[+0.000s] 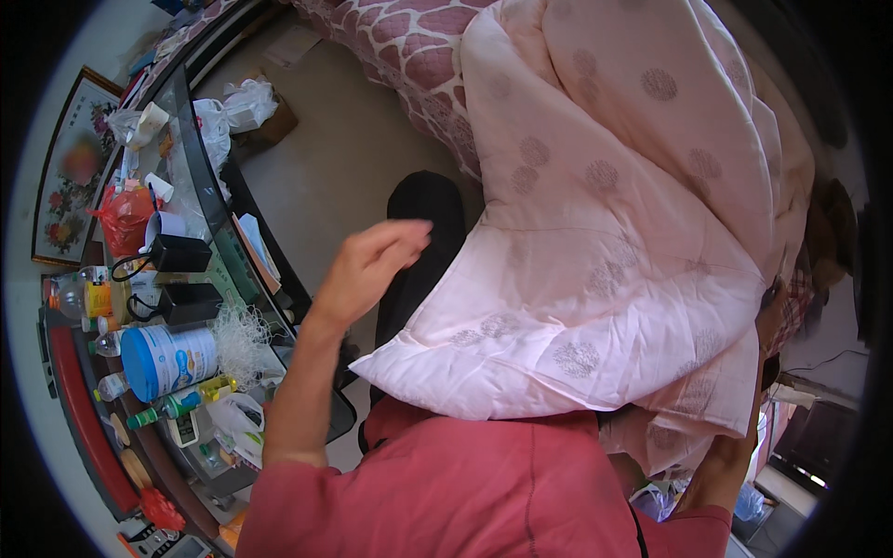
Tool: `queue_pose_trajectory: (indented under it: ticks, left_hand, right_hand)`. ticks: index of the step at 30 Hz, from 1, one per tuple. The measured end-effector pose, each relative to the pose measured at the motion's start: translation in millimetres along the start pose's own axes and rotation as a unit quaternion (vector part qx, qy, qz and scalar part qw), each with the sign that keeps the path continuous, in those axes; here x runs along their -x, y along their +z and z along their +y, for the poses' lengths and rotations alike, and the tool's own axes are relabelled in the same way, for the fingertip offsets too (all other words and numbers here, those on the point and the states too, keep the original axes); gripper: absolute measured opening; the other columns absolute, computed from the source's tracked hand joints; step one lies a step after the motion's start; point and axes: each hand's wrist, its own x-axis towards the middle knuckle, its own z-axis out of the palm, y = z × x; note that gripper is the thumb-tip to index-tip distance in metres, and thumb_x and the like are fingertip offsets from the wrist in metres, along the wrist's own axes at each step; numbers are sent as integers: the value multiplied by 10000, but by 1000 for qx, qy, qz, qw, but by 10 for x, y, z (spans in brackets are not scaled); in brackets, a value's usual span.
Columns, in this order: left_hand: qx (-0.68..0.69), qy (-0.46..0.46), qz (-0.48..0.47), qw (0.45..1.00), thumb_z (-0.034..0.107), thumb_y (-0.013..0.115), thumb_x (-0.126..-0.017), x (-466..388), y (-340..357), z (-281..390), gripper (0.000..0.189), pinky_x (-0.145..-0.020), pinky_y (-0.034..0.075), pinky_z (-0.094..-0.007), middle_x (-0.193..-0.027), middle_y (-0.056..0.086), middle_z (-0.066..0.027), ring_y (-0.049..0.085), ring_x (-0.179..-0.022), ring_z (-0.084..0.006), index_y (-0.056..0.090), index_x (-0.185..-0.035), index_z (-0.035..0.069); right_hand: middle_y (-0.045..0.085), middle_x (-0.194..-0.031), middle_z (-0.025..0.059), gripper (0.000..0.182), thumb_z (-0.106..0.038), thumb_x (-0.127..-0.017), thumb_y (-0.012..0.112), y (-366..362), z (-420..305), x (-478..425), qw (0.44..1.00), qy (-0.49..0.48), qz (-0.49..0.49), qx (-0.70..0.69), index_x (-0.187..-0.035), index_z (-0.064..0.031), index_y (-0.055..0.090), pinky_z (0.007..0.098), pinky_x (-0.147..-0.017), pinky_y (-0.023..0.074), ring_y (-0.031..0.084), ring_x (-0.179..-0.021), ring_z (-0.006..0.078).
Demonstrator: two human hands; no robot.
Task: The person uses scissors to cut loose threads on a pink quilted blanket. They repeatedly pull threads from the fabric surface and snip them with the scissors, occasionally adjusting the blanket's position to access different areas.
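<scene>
A pale pink quilt (614, 230) with round grey motifs lies in folds before me, its near edge against my red shirt and one pointed corner sticking out to the left. My left hand (380, 261) is raised left of the quilt, above my dark trouser leg; it touches nothing, and its fingers are slightly bent and blurred. My right forearm reaches up along the quilt's right edge. The right hand (771, 300) is mostly hidden in shadow beside the fabric, so its grip cannot be made out. Beyond the quilt, a pink and white patterned bedspread (411, 49) covers a bed.
To the left, a glass-topped table (230, 244) holds a blue-lidded can (171, 363), bottles, black boxes and a red plastic bag (125, 220). A cardboard box (275, 125) with white bags stands on the floor. A framed flower picture (73, 167) hangs on the wall.
</scene>
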Motion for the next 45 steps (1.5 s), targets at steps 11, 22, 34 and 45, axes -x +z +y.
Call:
queue_pose_trajectory:
  ticks: [11, 22, 34, 45]
  left_hand:
    - [-19, -369, 36, 928, 177, 545, -890, -1612, 1367, -1357, 290, -654, 496, -384, -1004, 621, -142, 598, -853, -226, 585, -1099, -21]
    - [443, -139, 139, 875, 138, 637, -889, -817, 612, -220, 328, -836, 532, -353, -1042, 619, -123, 617, -916, -205, 514, -1135, -41]
    - [388, -53, 89, 916, 12, 691, -795, -213, 265, 9, 401, -873, 501, -299, -1059, 639, -101, 618, -928, -161, 526, -1157, -36]
    - [360, 8, 167, 918, -31, 700, -781, -48, 406, 116, 292, -778, 510, -240, -954, 664, -37, 608, -827, -86, 601, -1055, -5]
  right_hand:
    - [556, -1248, 197, 465, -116, -900, 515, 159, 15, 109, 998, 30, 52, -37, -1352, -118, 407, 428, -852, 457, 565, -1080, 397]
    - [537, -1275, 193, 521, -86, -860, 554, 83, -136, 131, 998, 35, 24, -43, -1362, -104, 413, 392, -953, 404, 519, -1160, 360]
    - [536, -1277, 194, 528, -88, -858, 562, -219, -270, 48, 998, -56, -29, -10, -1364, -104, 415, 384, -974, 387, 500, -1186, 352]
    - [550, -1248, 103, 427, -180, -960, 474, -971, -209, -797, 982, -177, -23, -66, -1374, -88, 429, 313, -858, 444, 562, -1059, 220]
